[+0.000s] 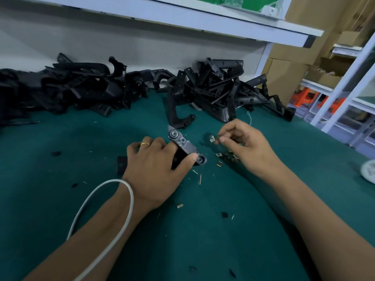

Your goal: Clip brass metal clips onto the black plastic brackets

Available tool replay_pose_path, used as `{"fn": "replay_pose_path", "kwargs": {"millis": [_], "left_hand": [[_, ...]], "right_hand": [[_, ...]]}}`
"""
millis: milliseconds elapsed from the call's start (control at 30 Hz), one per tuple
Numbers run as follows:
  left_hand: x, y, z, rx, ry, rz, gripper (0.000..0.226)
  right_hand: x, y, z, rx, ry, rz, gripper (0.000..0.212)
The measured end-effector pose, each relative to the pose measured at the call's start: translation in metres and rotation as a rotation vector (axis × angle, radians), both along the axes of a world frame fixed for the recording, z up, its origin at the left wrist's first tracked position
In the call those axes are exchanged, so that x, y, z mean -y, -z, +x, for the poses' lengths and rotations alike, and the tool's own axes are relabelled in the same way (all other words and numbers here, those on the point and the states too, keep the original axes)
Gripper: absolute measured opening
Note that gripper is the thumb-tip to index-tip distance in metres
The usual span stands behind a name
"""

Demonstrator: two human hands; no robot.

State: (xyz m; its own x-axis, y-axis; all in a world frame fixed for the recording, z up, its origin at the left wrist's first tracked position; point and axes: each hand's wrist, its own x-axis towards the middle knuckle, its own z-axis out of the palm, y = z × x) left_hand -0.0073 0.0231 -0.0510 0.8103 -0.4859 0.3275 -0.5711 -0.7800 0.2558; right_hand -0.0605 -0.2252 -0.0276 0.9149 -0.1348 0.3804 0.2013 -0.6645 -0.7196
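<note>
L hand (156, 171) fingers curled round black bracket (185, 146), R hand (241, 145) thumb+index pinching brass clip (212, 138)

Two hands (154, 159), two bracket heaps (67, 88), one held bracket (183, 144), several brass clips (226, 157).

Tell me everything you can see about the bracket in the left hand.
The bracket is a dark grey-black plastic bar, lying slantwise just above the green mat. Round metal-looking rings sit at both ends, with a small square socket near the far one. The left hand grips its near half, thumb by the near ring.
</note>
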Motion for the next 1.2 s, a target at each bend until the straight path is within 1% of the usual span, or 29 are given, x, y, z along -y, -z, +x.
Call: {"fn": "replay_pose_path", "kwargs": {"millis": [100, 200, 333, 433, 500, 667, 833, 933, 1200], "left_hand": [[0.0, 0.001, 0.001, 0.024, -0.026, 0.005, 0.08], [0.0, 0.003, 0.003, 0.045, -0.051, -0.001, 0.078], [0.001, 0.004, 0.003, 0.056, -0.057, -0.005, 0.076], [0.001, 0.003, 0.003, 0.044, -0.025, 0.017, 0.079], [0.002, 0.002, 0.002, 0.038, 0.001, 0.028, 0.081], [0.004, 0.001, -0.001, 0.034, 0.058, 0.031, 0.08], [0.004, 0.0, -0.002, 0.032, 0.071, 0.033, 0.08], [0.004, -0.001, -0.003, 0.027, 0.07, 0.041, 0.078], [0.003, -0.002, -0.005, 0.018, 0.09, 0.025, 0.075]], "right_hand": [[-0.007, 0.004, 0.003, 0.024, -0.056, 0.06, 0.011], [-0.011, 0.005, 0.003, 0.019, -0.065, 0.116, 0.015], [-0.023, -0.001, 0.0, 0.054, -0.103, 0.317, 0.019], [-0.037, -0.002, -0.002, 0.1, -0.148, 0.429, 0.013], [-0.046, 0.0, -0.002, 0.108, -0.172, 0.475, 0.013], [-0.064, 0.005, 0.001, 0.131, -0.157, 0.448, 0.016], [-0.069, 0.008, 0.002, 0.119, -0.117, 0.499, 0.015], [-0.07, 0.008, 0.001, 0.113, -0.129, 0.535, 0.015], [-0.071, 0.007, 0.0, 0.129, -0.145, 0.553, 0.016]]}}
